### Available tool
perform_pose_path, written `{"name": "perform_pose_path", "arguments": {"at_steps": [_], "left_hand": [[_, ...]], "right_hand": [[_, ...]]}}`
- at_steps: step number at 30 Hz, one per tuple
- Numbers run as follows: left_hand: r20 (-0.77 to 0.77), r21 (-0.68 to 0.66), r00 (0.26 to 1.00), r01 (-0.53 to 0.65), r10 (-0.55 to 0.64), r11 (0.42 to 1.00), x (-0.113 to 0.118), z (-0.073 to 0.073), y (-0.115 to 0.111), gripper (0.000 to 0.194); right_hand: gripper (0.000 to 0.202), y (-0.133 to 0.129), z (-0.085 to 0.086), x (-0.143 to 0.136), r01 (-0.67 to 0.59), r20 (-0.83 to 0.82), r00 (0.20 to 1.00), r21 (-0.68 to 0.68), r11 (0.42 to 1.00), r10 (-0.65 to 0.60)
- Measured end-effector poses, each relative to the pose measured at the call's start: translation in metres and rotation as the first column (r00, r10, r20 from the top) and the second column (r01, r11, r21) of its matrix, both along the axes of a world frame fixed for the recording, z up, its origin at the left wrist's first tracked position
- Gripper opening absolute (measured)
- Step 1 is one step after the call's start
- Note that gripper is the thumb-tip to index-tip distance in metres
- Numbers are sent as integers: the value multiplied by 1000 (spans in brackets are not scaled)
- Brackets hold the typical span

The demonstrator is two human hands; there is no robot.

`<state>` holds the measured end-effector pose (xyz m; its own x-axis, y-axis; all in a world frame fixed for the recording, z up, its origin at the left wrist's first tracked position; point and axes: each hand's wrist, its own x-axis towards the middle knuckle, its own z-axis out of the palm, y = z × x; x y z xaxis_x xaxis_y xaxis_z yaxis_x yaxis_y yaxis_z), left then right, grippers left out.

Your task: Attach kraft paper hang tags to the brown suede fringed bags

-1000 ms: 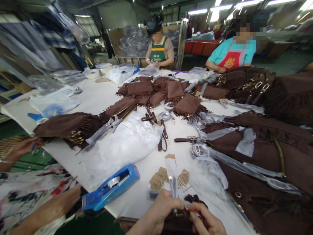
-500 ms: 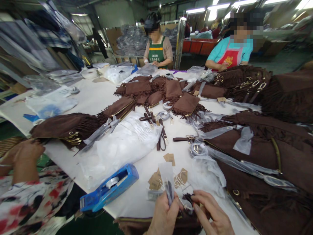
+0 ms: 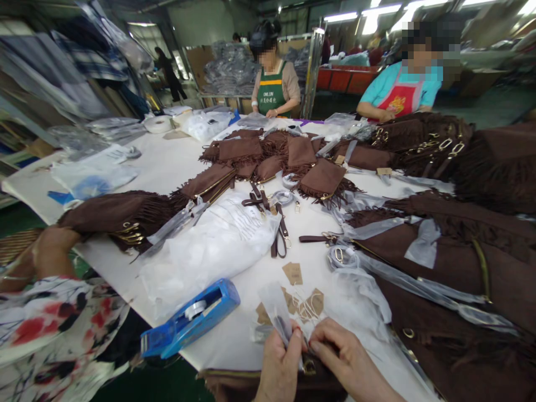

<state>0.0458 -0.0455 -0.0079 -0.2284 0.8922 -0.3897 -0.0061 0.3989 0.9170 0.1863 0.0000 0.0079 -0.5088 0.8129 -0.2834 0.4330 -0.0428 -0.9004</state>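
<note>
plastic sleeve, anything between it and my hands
Nothing visible. The left hand pinches the plastic sleeve directly, and the right hand touches it at the ring of the brown bag.

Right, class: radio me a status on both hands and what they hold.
Left hand pinching clear sleeve. Right hand on brown bag hardware. Paper tags and blue tape dispenser close by.

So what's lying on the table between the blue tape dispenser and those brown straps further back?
In the head view, a white plastic bag lies between the tape dispenser and the straps.
</note>
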Motion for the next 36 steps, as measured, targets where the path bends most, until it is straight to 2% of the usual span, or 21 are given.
{"name": "perform_pose_path", "arguments": {"at_steps": [2, 4, 6, 10, 14, 22, 30, 34, 36], "left_hand": [[38, -28, 999, 14, -13, 1000, 1, 2, 3, 26], [102, -78, 995, 27, -19, 997, 2, 4, 6, 23], [190, -129, 981, 59, -34, 990, 4, 6, 8, 18], [344, -180, 934, 167, -97, 969, 7, 8, 14, 14], [323, -206, 943, 153, -80, 966, 8, 8, 17, 15], [227, -190, 965, 178, -133, 965, 8, 1, 18, 19], [178, -197, 982, 103, -68, 975, 11, -3, 16, 20], [154, -194, 988, 42, -11, 980, 11, 0, 16, 18], [191, -192, 982, 27, 10, 981, 11, 2, 16, 17]], "right_hand": [[31, 2, -3, 0, 66, -73, 994, -154, 986, -78], [35, 3, -6, 0, 137, -141, 971, -341, 930, -195], [39, 3, -8, 0, 186, -173, 941, -454, 872, -291], [41, 2, -9, -2, 208, -247, 897, -495, 843, -367], [39, 0, -11, -4, 170, -305, 872, -544, 822, -382], [41, 0, -20, -2, 122, -319, 889, -524, 843, -327], [38, -2, -27, -1, 131, -270, 923, -448, 884, -273], [31, -6, -35, 2, 181, -132, 965, -285, 941, -226], [28, -6, -35, 3, 191, -86, 974, -200, 961, -212]]}}
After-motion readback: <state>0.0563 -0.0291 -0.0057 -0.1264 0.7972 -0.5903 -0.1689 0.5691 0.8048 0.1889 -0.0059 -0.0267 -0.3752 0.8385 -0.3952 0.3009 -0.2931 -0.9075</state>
